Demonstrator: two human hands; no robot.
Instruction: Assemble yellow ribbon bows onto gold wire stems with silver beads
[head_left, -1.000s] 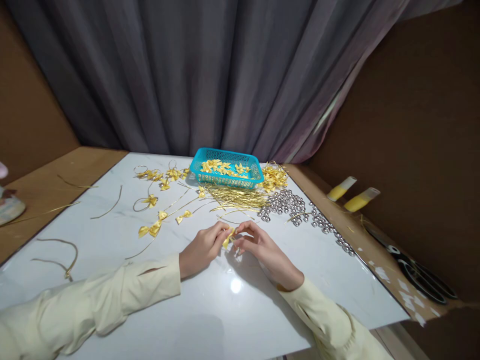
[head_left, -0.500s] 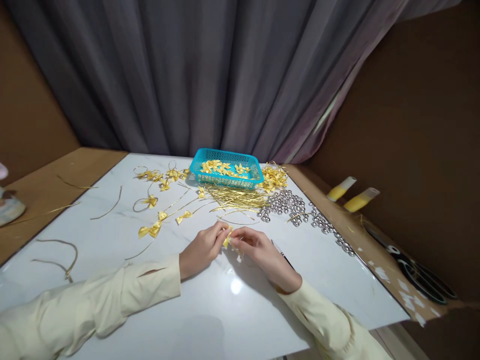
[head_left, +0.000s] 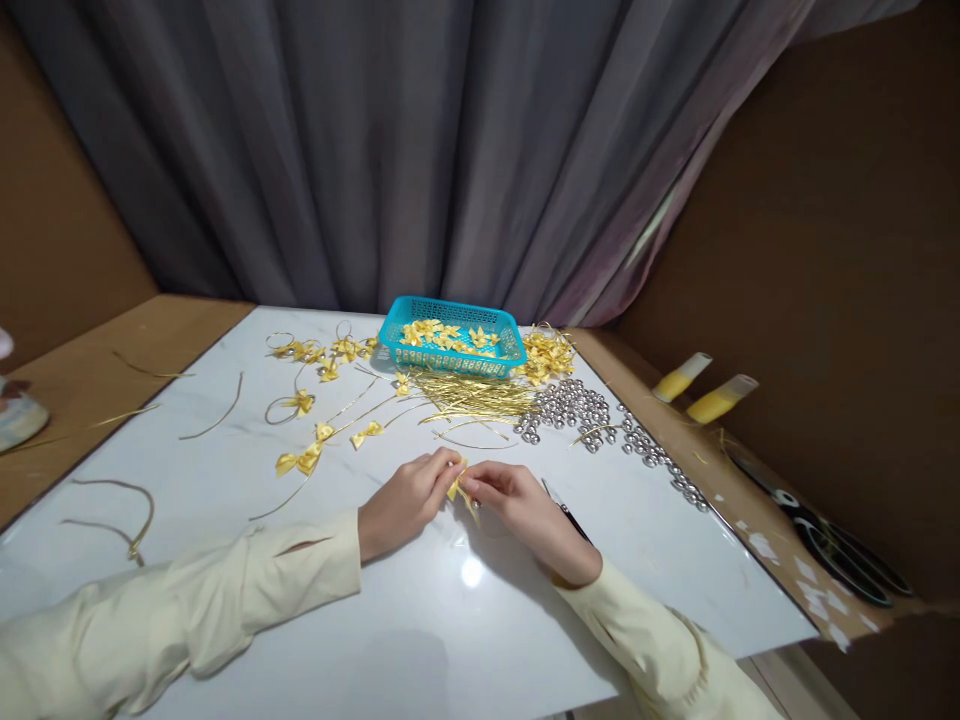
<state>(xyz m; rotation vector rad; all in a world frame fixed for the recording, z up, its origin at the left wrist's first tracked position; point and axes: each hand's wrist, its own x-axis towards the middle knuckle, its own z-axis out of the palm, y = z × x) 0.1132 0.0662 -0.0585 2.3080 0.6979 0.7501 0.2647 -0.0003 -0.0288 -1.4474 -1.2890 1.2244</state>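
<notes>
My left hand [head_left: 406,500] and my right hand [head_left: 525,508] meet at the middle of the white table [head_left: 375,620]. Between their fingertips they pinch a small gold ribbon bow [head_left: 456,487]. A thin gold cord hangs from the bow toward the table. A dark slim tool [head_left: 566,510] lies on the table just beside my right hand. Both forearms in cream sleeves rest on the tabletop.
A turquoise basket [head_left: 452,357] with gold bows stands at the back. In front of it lie gold cords [head_left: 472,398], several finished bows [head_left: 300,460] to the left, and silver bells [head_left: 577,408] to the right. Black scissors [head_left: 832,545] and two yellow tubes [head_left: 705,390] lie on the right ledge.
My right hand has slid slightly left and closer to my left hand, uncovering the dark tool beside it. The bow stays pinched between both hands.
</notes>
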